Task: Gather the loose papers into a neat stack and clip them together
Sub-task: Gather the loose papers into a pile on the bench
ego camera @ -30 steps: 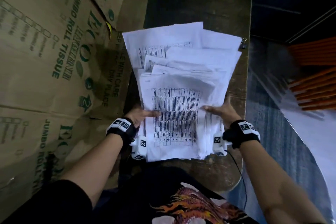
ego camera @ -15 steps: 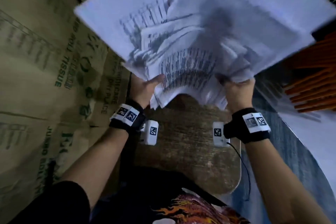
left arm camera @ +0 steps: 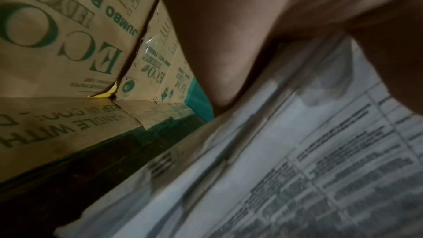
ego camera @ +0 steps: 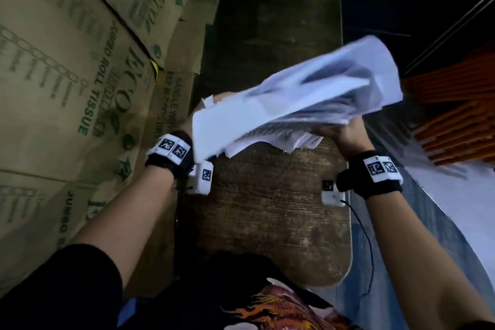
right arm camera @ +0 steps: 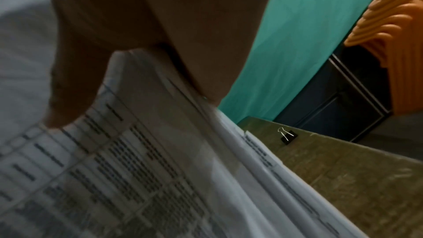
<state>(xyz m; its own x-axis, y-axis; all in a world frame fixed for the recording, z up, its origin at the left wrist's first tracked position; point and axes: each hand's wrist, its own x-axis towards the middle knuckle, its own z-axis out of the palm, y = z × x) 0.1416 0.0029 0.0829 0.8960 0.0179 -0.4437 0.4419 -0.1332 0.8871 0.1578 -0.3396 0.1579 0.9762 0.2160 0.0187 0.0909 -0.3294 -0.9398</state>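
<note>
Head view | papers (ego camera: 281,112) lifted clear of tabletop (ego camera: 267,209), edges uneven, motion-blurred | risk: loose sheets sliding out of bundle, cause: misaligned edges and tilt | left hand (ego camera: 187,122) gripping near-left edge, right hand (ego camera: 345,134) gripping right edge from below | binder clip (right arm camera: 288,136) unused on tabletop, apart from papers.

Cardboard boxes (ego camera: 67,83), left of the left hand's (ego camera: 187,123) grip: read "JUMBO ROLL TISSUE", "ECO" and "HANDLE WITH…", in green.
Papers (ego camera: 281,112), held in both grips: bore printed tables, too blurred to read.
Wrist bands (ego camera: 172,149): carried square coded markers, no words.
</note>
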